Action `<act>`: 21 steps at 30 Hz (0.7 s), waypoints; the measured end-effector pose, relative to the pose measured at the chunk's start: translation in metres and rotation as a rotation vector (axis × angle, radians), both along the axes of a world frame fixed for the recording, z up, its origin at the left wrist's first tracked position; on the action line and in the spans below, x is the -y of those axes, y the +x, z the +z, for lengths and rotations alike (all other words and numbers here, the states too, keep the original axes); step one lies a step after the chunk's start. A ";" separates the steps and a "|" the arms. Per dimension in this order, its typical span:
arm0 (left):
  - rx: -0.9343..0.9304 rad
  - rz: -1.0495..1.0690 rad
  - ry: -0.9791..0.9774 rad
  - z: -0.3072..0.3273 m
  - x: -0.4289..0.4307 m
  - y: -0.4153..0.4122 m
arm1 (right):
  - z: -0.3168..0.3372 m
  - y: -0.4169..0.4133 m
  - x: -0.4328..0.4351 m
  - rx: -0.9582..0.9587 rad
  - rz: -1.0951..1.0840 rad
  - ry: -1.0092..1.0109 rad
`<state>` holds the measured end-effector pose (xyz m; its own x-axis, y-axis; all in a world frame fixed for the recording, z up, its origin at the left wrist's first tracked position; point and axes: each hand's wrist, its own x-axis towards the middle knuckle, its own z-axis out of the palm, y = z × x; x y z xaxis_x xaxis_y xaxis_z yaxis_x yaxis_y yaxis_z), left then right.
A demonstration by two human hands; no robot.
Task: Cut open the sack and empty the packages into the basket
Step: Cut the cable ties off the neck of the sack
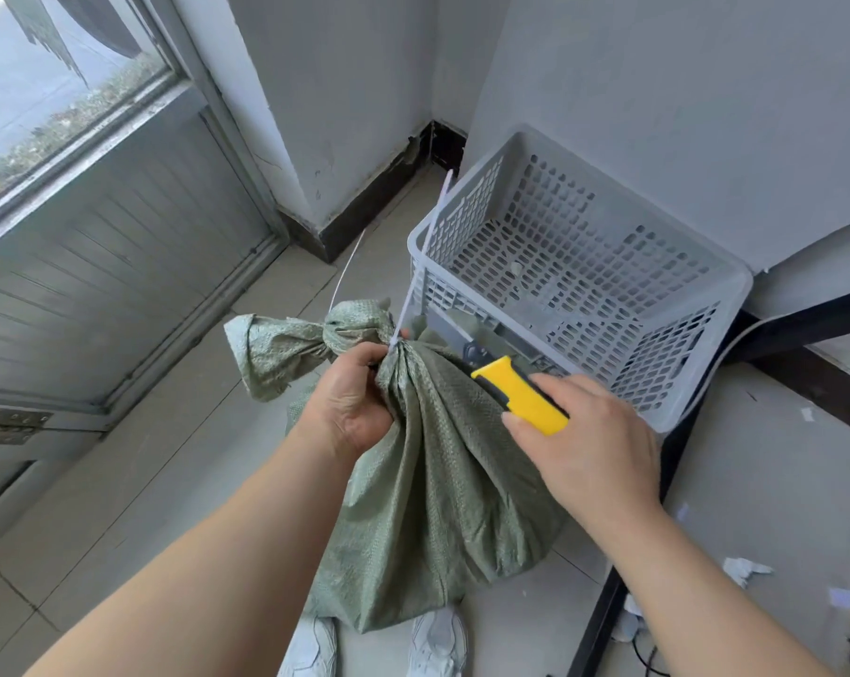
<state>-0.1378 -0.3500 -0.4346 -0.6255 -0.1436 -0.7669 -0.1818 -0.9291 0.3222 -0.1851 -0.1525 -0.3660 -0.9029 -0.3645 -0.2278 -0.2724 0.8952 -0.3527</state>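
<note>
A green woven sack [432,491] stands on the floor in front of me, its neck cinched by a white zip tie [413,285] whose tail sticks up. My left hand [349,398] grips the gathered neck just below the tie. My right hand [594,447] holds a yellow utility knife [520,393], its blade [449,329] extended and pointing up-left toward the tied neck. The grey plastic basket [696,393] stands right behind the sack, with nothing but a few scraps inside.
The basket sits on a grey table [774,481] with a dark frame, against the wall. A metal door [110,266] is at the left. My shoes [437,642] are under the sack. Paper scraps [745,569] lie on the table.
</note>
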 end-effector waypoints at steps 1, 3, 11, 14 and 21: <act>0.009 -0.016 -0.010 -0.001 0.000 -0.002 | -0.001 0.003 0.000 0.024 0.032 0.026; 0.019 -0.042 -0.039 -0.003 0.001 -0.004 | -0.001 0.005 0.002 0.057 0.075 0.055; 0.005 -0.073 -0.059 -0.006 0.007 -0.005 | 0.003 -0.003 0.003 0.129 0.133 0.093; -0.008 -0.094 -0.045 -0.004 0.008 -0.005 | 0.004 -0.006 0.004 0.126 0.165 0.113; -0.039 -0.081 -0.002 -0.001 0.004 -0.004 | 0.000 0.006 0.007 0.024 0.119 0.057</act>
